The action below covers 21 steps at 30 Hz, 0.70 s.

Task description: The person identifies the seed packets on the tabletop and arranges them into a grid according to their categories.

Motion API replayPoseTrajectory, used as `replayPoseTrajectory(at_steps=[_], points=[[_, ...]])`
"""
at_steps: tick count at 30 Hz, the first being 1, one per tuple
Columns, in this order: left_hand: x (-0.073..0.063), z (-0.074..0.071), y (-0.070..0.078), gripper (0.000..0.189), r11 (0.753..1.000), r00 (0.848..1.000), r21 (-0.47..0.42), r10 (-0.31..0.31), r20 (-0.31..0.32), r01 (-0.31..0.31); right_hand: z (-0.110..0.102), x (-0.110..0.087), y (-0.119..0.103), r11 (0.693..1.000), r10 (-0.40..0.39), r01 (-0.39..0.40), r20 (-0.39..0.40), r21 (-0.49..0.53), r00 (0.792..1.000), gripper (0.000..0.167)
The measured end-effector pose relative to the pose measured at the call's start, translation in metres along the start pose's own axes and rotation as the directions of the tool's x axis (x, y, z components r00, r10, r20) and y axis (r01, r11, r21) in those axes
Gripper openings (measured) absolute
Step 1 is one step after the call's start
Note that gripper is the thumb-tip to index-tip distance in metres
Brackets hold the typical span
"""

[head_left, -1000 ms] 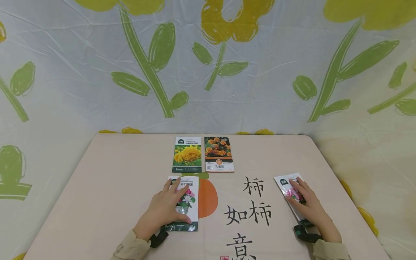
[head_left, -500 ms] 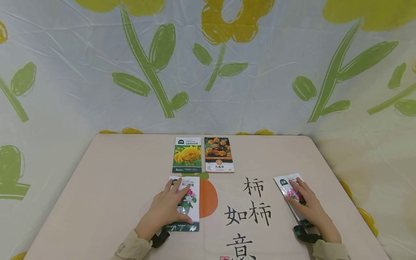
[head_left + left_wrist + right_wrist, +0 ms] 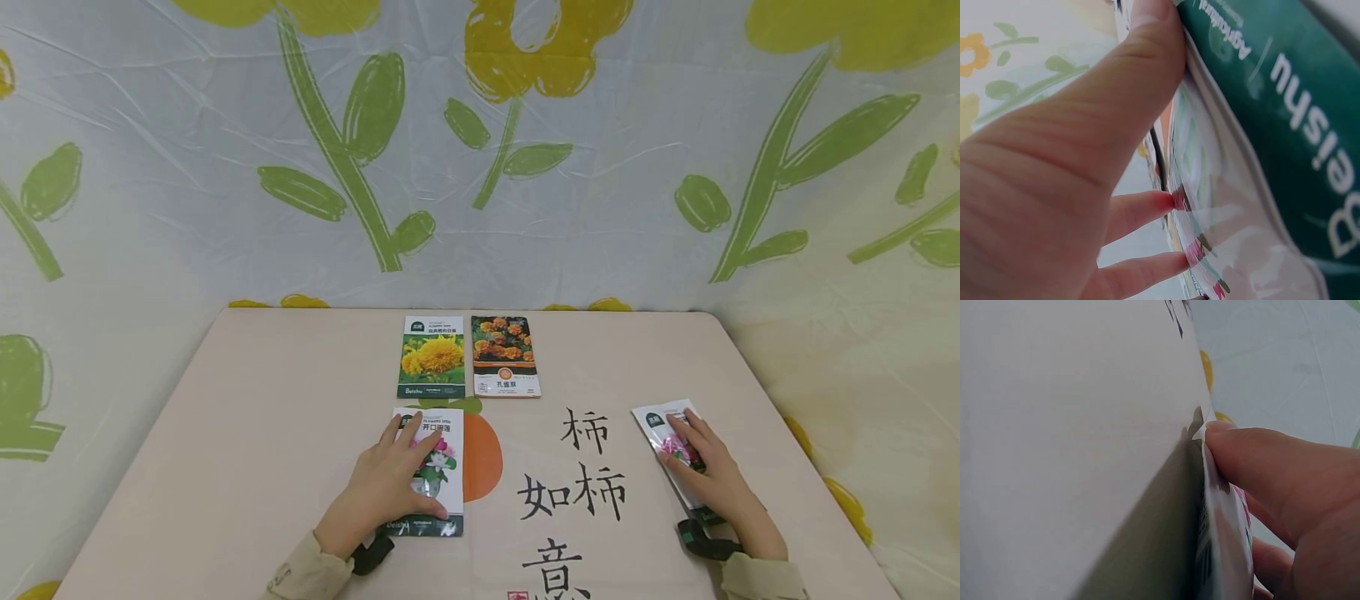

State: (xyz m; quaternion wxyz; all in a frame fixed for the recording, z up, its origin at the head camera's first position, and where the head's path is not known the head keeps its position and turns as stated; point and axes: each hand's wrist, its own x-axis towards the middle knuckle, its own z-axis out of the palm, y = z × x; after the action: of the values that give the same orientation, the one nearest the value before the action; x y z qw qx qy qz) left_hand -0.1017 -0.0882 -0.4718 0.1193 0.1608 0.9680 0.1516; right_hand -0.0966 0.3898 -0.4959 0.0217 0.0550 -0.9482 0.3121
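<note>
My left hand (image 3: 386, 483) lies spread on a white seed packet (image 3: 442, 500) with pink and white lotus flowers and a dark green bottom band. In the left wrist view its thumb and straight fingertips press the packet (image 3: 1297, 119). At the table's right side, my right hand (image 3: 708, 479) holds a second pink-flowered seed packet (image 3: 660, 421), tilted askew. The thumb (image 3: 1241, 447) is at this packet's edge in the right wrist view, with the other fingers across its front. The edge stands raised over the table and casts a shadow.
Two more seed packets lie side by side farther back: a yellow-flowered one (image 3: 432, 358) and an orange marigold one (image 3: 506, 358). The pale pink table (image 3: 262, 417) bears a printed persimmon (image 3: 483, 462) and black characters. A flower-patterned cloth (image 3: 600, 225) hangs behind.
My left hand has slid the lotus packet slightly to the right, covering more of the printed persimmon. The right hand and its packet have stayed in place.
</note>
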Motion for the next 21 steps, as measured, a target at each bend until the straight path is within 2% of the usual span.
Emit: replayPoseTrajectory(at_steps=[16,21], points=[[0.0026,0.0036,-0.0038,0.106,1.000,1.000,-0.018,0.012,-0.005,-0.012,0.0007,-0.0002,-0.0006,1.000,-0.015,0.015,-0.014,0.006,1.000,0.067],[0.0028,0.0029,-0.0043,0.107,1.000,1.000,-0.005,0.021,-0.009,-0.021,-0.0011,0.0007,-0.0005,0.999,-0.024,0.023,0.004,0.025,1.000,0.066]])
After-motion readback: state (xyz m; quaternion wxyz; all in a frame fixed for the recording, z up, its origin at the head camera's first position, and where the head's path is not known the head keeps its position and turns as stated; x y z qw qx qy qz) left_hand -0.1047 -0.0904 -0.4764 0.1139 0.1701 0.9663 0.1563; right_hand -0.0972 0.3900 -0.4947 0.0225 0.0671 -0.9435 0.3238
